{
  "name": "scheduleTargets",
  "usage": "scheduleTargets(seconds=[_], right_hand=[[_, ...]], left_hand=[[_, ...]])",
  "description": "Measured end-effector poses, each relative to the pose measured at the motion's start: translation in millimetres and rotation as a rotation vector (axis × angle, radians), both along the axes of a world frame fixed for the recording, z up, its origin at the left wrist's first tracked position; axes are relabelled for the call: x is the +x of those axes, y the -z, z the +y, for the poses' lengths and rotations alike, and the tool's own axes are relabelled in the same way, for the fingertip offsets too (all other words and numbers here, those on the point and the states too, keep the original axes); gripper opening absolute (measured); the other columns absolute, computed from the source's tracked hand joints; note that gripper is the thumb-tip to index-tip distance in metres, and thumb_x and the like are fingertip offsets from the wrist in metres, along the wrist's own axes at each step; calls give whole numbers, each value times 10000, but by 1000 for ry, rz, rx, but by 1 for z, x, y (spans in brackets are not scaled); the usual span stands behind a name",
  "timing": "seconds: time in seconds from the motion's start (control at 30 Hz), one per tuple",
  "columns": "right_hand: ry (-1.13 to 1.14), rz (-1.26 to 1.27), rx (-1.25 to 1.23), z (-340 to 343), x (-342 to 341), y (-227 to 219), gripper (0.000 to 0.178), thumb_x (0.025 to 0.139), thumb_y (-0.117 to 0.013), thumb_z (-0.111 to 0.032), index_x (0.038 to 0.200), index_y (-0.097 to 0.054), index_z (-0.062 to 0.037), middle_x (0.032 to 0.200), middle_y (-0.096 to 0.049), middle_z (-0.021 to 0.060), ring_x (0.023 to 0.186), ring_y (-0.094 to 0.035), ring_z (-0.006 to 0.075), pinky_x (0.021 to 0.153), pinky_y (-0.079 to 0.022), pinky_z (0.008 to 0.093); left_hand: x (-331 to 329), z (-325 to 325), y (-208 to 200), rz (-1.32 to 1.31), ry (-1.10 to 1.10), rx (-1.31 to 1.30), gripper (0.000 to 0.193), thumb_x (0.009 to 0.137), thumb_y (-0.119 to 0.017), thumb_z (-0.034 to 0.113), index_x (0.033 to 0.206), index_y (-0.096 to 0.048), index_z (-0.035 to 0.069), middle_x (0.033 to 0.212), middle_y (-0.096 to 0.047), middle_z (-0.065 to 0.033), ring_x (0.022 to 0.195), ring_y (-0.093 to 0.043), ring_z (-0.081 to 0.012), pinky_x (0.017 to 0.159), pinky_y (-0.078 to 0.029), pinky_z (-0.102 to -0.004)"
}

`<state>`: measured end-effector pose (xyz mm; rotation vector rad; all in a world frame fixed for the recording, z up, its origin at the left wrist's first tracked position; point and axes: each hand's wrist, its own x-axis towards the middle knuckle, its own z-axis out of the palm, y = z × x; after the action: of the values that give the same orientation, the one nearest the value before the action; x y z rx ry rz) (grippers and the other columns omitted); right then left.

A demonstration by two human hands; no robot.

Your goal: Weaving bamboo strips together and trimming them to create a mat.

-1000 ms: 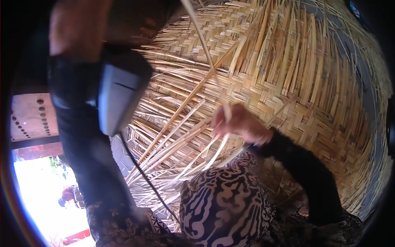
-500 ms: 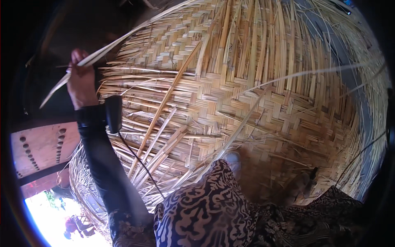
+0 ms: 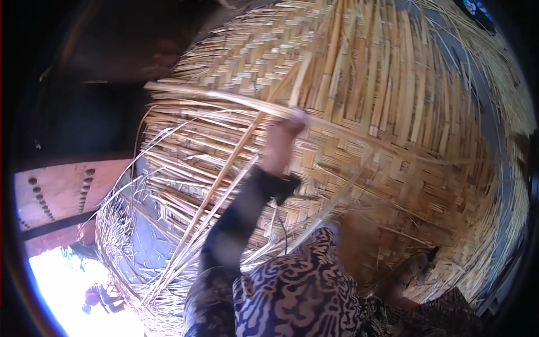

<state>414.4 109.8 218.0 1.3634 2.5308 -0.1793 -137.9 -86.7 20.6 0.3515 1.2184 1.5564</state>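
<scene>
L hand (image 3: 283, 137) just above ctr, approx 12 o'clock, motion-blurred; fingers look closed on long pale strip (image 3: 236, 99). Strip runs from 10 o'clock across woven mat (image 3: 404, 185) to approx 3 o'clock, far end blurry. R hand: can't make out, can't tell fingers. Loose mat ends fan at 7–8 o'clock. Patterned cloth (image 3: 297, 281) at 6, pink studded panel (image 3: 62, 194) at 9.

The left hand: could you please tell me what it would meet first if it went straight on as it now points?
Past the long strip it touches, the left hand would probably meet pale canes running up the picture on the woven mat, though depth is unclear.
</scene>
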Motion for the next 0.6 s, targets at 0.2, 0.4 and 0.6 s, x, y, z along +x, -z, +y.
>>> scheduleTargets(seconds=[0.2,0.4,0.6], right_hand=[[-185,722,-415,-111,-292,106,259,811,-469,-139,1008,-500,27,842,-580,139,720,-585,173,619,-441,239],[5,496,-94,-90,-264,121,143,810,-500,-116,801,-546,19,677,-538,86,570,-525,151,514,-391,252],[-67,590,518,-41,-79,152,206,839,-444,-82,1021,-513,-16,955,-542,69,806,-533,145,658,-434,226]], left_hand=[[57,0,-32,-234,-7,72,125,750,-608,81,873,-602,60,827,-618,-68,767,-583,-142,641,-484,-241],[-42,-34,-17,1769,20,-171,236,673,-669,217,780,-576,29,703,-569,-106,608,-544,-219,536,-443,-298],[-113,-95,-1,2030,244,-437,207,636,-653,225,736,-569,64,733,-551,-77,712,-528,-249,612,-429,-375]])
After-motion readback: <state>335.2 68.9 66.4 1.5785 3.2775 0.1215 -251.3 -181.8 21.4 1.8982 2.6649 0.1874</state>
